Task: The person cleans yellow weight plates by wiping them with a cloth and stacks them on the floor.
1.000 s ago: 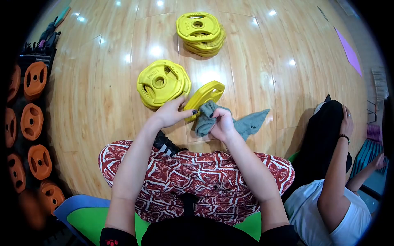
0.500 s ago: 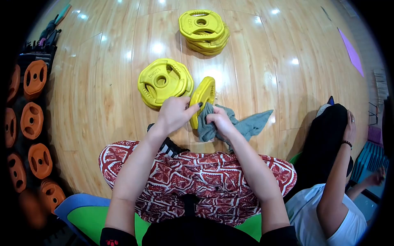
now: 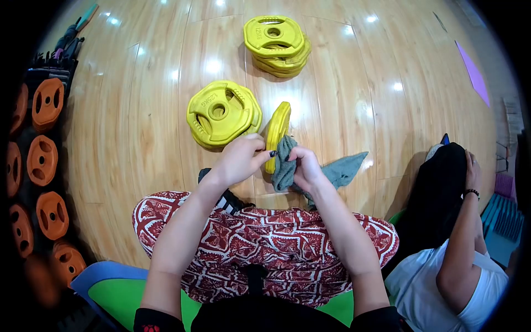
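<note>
A yellow weight plate (image 3: 280, 122) stands on edge above the wooden floor in front of me, seen nearly edge-on. My left hand (image 3: 241, 159) grips its near left side between thumb and fingers. Bunched in my right hand (image 3: 306, 167) is a grey-green cloth (image 3: 284, 169), pressed against the plate's right face; its loose end trails to the right over the floor. Just left of the plate lies a stack of yellow 1.25 kg plates (image 3: 222, 128), close to my left fingers.
Another stack of yellow plates (image 3: 259, 41) sits farther off. Orange plates (image 3: 42, 160) fill a rack at the left. To my right sits a person in a white shirt (image 3: 428, 282), one hand on a knee. A green mat (image 3: 119, 296) lies under me.
The held plate has turned more edge-on. My right hand and the bunched cloth have shifted slightly right and up along it. The neighbouring person's other hand has dropped from view.
</note>
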Available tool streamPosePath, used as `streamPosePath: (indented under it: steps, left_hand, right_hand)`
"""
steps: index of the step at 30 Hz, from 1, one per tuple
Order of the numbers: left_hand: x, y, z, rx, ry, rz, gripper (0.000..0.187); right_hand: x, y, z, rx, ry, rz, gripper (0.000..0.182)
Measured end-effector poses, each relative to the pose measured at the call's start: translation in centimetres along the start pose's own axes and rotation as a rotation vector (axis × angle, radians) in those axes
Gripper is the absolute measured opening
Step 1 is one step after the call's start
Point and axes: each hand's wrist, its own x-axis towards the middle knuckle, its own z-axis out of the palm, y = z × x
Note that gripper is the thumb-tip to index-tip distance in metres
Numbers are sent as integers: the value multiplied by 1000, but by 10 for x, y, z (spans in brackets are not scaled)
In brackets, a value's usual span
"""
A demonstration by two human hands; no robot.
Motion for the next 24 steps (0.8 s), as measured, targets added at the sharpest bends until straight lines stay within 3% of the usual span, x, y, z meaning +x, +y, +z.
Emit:
streamPosePath:
  steps: [2,6,8,9,11,12,14,16,19,21,24]
  left_hand:
    - [2,3,0,-34,67,-160,26]
    - [6,-13,12,-82,225,-193,34]
    - [10,-23,21,-177,279,-218,28]
    - [9,-20,21,-175,278,-217,28]
    - [6,-12,20,-224,190,-226,30]
    - [7,-10,17,-222,188,-224,30]
    - [8,-8,12,-411,140,-458,31]
    - [6,-21,13,-402,183,-432,31]
    - [5,-23,13,-347,222,-406,31]
    - [6,-19,10,-301,218,-403,30]
    - [5,-8,6,-228,179,-362,29]
  right_hand:
    - [7,5,-8,-58,18,-96,33]
    - [13,7,-12,-318,42,-175,27]
    - [10,1,-10,-853,129,-212,22]
    - [11,2,-12,-852,129,-213,22]
    - [17,6,-20,-1124,224,-413,23]
    - [19,6,-24,-1122,225,-415,23]
    - [23,5,-33,-1026,398,-496,27]
    - [19,-8,-31,-850,435,-403,30]
    - [10,-14,-21,-1078,552,-331,27]
    - [11,-2,-12,-1380,683,-897,21]
    - [13,8,-7,-1614,610,-908,22]
